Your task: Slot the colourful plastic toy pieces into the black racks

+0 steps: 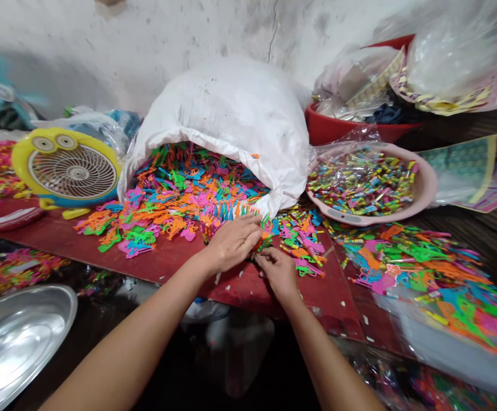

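1. Center of the frame, on a red board [248,291], the left hand [231,242] and right hand [279,274] meet, their fingers curled narrowly around a small clump of orange and green plastic pieces [264,237].
2. Just above, more bright plastic pieces [180,194] spill from a white woven sack [226,108].
3. Right of the sack sits a pink basin [428,182] of small multicoloured items under clear plastic.
4. Left of the sack stands a yellow desk fan [73,171].
5. Lower left lies a steel tray [17,342].

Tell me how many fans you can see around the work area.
2. A yellow desk fan with cartoon eyes stands left of the white sack, and a blurred teal fan sits further left, by the wall. Others may be hidden behind the sack or the plastic bags.
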Demonstrator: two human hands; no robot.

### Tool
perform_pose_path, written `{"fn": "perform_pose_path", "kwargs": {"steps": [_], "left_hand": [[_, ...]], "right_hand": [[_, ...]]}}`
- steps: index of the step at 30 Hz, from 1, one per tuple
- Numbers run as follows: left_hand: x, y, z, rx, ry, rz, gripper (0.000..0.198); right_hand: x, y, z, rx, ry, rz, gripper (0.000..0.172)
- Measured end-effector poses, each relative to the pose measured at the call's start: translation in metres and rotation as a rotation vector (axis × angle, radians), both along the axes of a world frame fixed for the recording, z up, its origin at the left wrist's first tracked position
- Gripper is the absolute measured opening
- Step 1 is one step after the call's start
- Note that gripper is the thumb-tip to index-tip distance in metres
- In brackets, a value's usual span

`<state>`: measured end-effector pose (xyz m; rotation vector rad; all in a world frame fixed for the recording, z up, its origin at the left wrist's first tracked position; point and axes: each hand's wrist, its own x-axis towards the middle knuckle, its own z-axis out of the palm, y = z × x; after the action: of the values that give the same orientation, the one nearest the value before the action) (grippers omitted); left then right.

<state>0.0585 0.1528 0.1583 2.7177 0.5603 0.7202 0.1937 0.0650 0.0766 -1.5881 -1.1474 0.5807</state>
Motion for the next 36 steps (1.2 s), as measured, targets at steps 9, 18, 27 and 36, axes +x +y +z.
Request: {"fn": "perform_pose_path", "kwargs": {"steps": [9,18,27,36], "left_hand": [[-0.002,-0.003,-0.004,-0.044,-0.034,0.027,0.034],[-0.02,0.0,0.001,-0.196,-0.026,-0.074,0.025],[-0.02,-0.006,0.006,-0.201,-0.07,-0.08,0.02],[-0.006,-0.003,0.003,-0.115,-0.099,0.021,0.014]], "right_hand": [[0.073,-0.015,0.037,0.027,-0.214,-0.364,0.033],[0.123,-0.036,0.035,-0.364,-0.832,-0.46,0.035],[0.06,-0.004,0.01,0.062,-0.089,0.134,0.036],[0.075,0.04,0.031,-0.012,0.262,0.571,0.044]]}}
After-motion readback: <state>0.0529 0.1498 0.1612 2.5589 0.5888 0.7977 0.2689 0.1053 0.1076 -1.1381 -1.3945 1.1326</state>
